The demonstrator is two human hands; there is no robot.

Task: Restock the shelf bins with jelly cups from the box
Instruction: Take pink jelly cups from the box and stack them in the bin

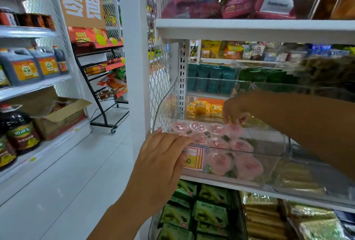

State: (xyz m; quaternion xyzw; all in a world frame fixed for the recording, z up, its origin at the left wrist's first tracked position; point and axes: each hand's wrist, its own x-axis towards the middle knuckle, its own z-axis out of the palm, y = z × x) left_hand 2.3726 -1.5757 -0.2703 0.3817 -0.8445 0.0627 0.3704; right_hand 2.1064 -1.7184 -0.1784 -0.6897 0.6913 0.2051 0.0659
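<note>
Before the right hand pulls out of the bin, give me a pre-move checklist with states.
1. Left hand steadying the clear bin: ok, straight fingers rest on its front rim beside the price tag.
2. Right hand holding the jelly cup under its fingertips: cannot tell, curled fingers touch it but the grip is unclear.
3. Jelly cups in the bin lying lid up: ok for those in plain view.
4. Free room in the bin: ok, bare floor right of the cups.
5. Supply in the cardboard box on the low shelf at left: cannot tell, flaps open but contents hidden.
</note>
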